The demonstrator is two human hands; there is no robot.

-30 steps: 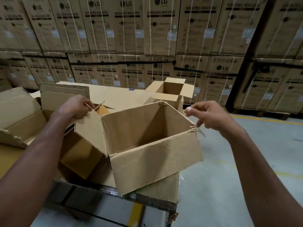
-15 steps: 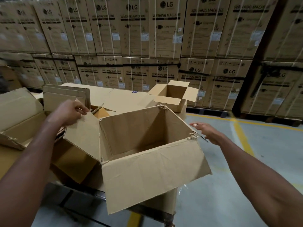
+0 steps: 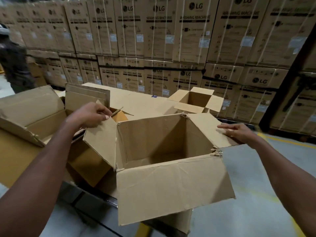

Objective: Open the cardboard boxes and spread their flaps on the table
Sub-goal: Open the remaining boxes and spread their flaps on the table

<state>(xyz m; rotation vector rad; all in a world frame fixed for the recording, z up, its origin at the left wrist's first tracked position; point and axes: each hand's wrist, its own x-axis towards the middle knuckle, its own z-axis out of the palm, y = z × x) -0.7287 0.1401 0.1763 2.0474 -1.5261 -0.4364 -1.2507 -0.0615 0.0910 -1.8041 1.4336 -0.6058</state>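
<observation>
An open brown cardboard box [image 3: 164,134] stands at the table's near edge, its inside empty. Its near flap [image 3: 172,189] hangs down toward me. My left hand [image 3: 90,115] pinches the top edge of the left flap [image 3: 102,139], which leans outward. My right hand [image 3: 239,132] rests with straight fingers on the right flap [image 3: 208,129], which lies spread outward. A smaller box [image 3: 196,100] with all flaps spread sits behind it.
Flattened cardboard [image 3: 136,103] covers the table. A large crumpled box [image 3: 32,117] lies at the left. Stacked washing machine cartons [image 3: 160,40] form a wall behind. A person [image 3: 13,65] stands at the far left. Grey floor [image 3: 256,194] lies to the right.
My right hand has pushed the right flap outward and now lies on it. The near flap has dropped lower. My left hand stays on the left flap.
</observation>
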